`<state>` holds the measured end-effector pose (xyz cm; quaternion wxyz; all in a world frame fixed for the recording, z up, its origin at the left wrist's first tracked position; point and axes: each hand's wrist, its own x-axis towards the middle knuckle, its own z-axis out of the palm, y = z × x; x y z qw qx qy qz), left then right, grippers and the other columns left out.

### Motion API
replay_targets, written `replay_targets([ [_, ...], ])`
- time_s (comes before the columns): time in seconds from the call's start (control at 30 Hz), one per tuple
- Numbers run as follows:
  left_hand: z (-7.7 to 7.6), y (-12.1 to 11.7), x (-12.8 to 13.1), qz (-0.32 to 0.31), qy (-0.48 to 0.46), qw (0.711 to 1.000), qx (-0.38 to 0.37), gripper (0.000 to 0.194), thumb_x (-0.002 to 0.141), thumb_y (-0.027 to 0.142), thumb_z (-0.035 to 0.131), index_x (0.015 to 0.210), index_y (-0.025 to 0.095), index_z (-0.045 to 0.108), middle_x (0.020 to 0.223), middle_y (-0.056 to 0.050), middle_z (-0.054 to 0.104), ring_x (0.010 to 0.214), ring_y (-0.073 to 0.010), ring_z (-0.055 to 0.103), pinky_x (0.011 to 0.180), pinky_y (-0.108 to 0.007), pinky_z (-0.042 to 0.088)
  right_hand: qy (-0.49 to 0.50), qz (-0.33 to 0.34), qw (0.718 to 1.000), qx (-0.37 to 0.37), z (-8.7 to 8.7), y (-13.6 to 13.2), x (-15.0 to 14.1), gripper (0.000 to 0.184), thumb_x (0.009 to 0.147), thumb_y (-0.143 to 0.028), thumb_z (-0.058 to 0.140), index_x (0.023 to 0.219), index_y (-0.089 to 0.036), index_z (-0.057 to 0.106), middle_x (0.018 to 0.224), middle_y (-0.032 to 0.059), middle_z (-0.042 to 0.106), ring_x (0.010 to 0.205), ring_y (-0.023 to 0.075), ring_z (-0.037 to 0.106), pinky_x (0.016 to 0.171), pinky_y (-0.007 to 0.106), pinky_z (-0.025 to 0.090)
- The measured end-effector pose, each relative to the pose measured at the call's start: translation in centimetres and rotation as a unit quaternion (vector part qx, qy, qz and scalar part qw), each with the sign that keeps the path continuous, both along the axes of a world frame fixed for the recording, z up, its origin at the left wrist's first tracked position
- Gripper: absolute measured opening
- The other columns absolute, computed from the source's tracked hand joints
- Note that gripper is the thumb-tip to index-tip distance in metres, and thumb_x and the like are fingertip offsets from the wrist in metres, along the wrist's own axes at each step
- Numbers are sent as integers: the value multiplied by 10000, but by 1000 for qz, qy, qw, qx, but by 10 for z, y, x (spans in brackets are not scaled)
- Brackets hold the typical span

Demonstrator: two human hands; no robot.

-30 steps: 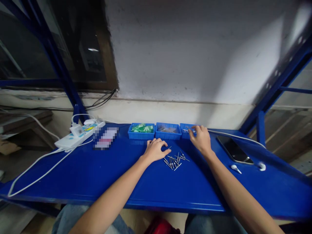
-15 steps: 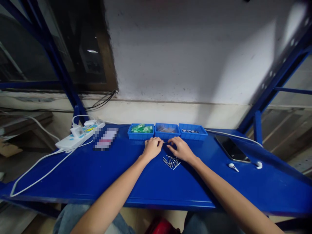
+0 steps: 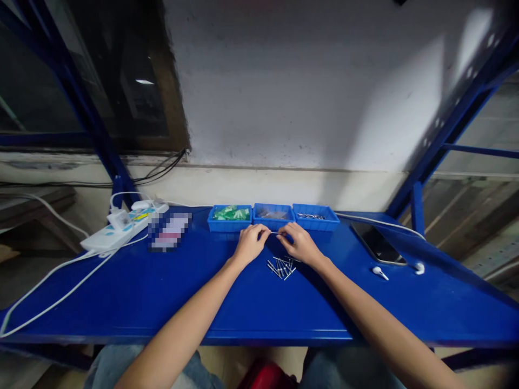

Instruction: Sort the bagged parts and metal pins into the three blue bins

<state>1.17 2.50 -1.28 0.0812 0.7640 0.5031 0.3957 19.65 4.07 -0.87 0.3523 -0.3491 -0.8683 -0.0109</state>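
A thin silvery blind rivet [image 3: 274,233] stretches level between my two hands, just above the blue tabletop. My left hand [image 3: 250,242] is closed, pinching its left end between thumb and fingertips. At the other end, the thumb and fingers of my right hand [image 3: 299,243] close on it too. Below the hands lies a loose pile of rivets [image 3: 281,267], partly near the right wrist. Behind the hands stand three blue bins: the left bin [image 3: 230,228] with green pieces, the middle bin [image 3: 268,221] with clear bags, and the right bin [image 3: 318,224] with metal pieces.
At the left, a white power strip [image 3: 107,237] with plugs and trailing cables lies beside a blurred-out flat item [image 3: 170,232]. A black phone [image 3: 377,243] and two white earbuds [image 3: 380,273] rest at the right. The wall [image 3: 284,108] rises behind the table.
The fingers of my right hand have come together on the rivet's end; they were more spread before. The whole view has shifted a little, with things appearing slightly further left.
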Motion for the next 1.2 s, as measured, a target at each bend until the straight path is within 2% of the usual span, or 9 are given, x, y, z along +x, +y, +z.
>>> replay_targets([
  [0.1, 1, -2, 3, -11, -3, 999, -36, 212, 888, 333, 453, 898, 228, 637, 875, 2, 688, 861, -168, 599, 803, -284, 425, 2, -20, 999, 32, 8, 7, 12, 165, 901, -271, 437, 844, -199, 574, 797, 53, 587, 782, 188, 523, 735, 305, 416],
  [0.27, 6, -9, 3, -91, 103, 986, -89, 164, 828, 329, 555, 960, 284, 641, 918, 18, 670, 950, -193, 573, 880, -352, 363, 51, -246, 964, 90, 13, 31, 55, 213, 876, -326, 455, 881, -176, 608, 818, 88, 594, 825, 236, 525, 750, 341, 410],
  [0.37, 11, -10, -3, -155, 173, 965, -122, 179, 796, 389, 598, 945, 303, 646, 986, 11, 646, 995, -213, 549, 917, -398, 314, 56, -308, 947, 71, 7, 38, 70, 253, 851, -338, 480, 974, -155, 605, 843, 105, 602, 837, 255, 531, 748, 358, 414],
  [0.57, 17, -9, -6, -142, 175, 967, -120, 121, 803, 348, 604, 896, 292, 659, 988, 12, 631, 1014, -212, 525, 921, -403, 290, 56, -140, 986, -66, 4, 20, 35, 212, 868, -332, 463, 921, -185, 606, 741, 45, 606, 728, 187, 561, 684, 293, 417],
  [0.7, 11, -10, 1, -144, 167, 969, -110, 124, 784, 355, 630, 891, 304, 666, 1016, 27, 629, 1037, -212, 505, 926, -390, 288, 36, -69, 989, -126, 0, 7, 8, 209, 849, -341, 493, 930, -191, 615, 732, 27, 609, 710, 168, 554, 665, 278, 406],
  [0.8, 5, -11, 6, -143, 181, 967, -112, 72, 812, 307, 596, 826, 279, 662, 988, 20, 631, 1031, -209, 499, 915, -388, 297, 87, -61, 976, -188, -6, 4, -2, 257, 854, -389, 472, 883, -185, 626, 719, 22, 616, 661, 153, 546, 631, 270, 399],
  [1.0, 2, -7, 5, -82, 143, 982, -97, 139, 883, 239, 459, 859, 236, 596, 933, 8, 649, 957, -194, 525, 864, -359, 348, 235, -54, 916, -321, -14, 5, -12, 404, 835, -529, 431, 809, -165, 606, 670, 8, 588, 635, 145, 540, 603, 262, 410],
  [1.1, 1, -1, 0, -36, 100, 990, -89, 184, 896, 239, 422, 858, 230, 602, 927, 1, 666, 918, -187, 546, 818, -316, 381, 229, -17, 919, -319, -13, 4, -11, 335, 828, -472, 469, 916, -167, 574, 686, 0, 576, 628, 138, 529, 585, 255, 412],
  [1.2, -1, 3, -4, 1, 73, 994, -81, 213, 895, 252, 422, 837, 215, 623, 881, -17, 682, 860, -182, 573, 787, -290, 399, 126, 20, 966, -223, -8, 1, -4, 240, 809, -347, 537, 983, -182, 550, 740, 4, 571, 662, 138, 524, 618, 260, 413],
])
